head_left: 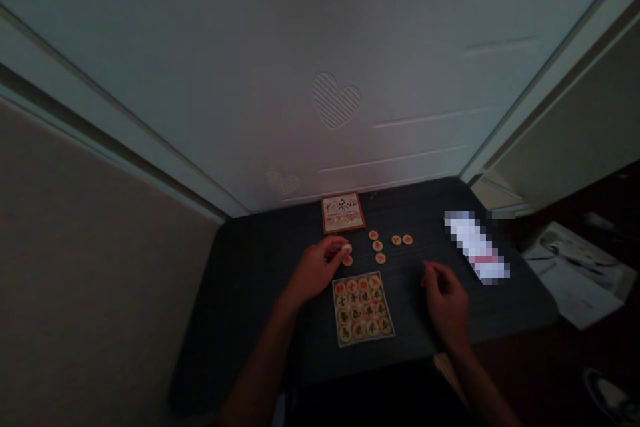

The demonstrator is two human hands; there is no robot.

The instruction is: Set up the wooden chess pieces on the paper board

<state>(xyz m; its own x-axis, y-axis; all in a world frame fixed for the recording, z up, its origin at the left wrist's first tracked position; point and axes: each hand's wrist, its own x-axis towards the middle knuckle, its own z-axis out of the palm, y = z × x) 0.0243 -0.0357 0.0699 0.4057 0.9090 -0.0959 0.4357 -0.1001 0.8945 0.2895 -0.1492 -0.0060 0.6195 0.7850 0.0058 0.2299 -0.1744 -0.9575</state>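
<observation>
A small square board (341, 341) lies on a dark table (250, 293), filled with several round wooden game pieces marked in red and black. My left hand (318, 269) is just above the board's upper left corner, fingers pinched on one round piece (347, 249); another piece (348, 260) lies right under it. My right hand (444, 299) rests on the table to the right of the board, fingers curled, nothing visible in it. Several loose pieces (379, 246) lie beyond the board.
A square lidded box (343, 212) with a printed top sits at the table's far edge against a white door with a heart relief (336, 100). A white packet (475, 245) lies at the right. Papers (575, 267) lie on the floor to the right.
</observation>
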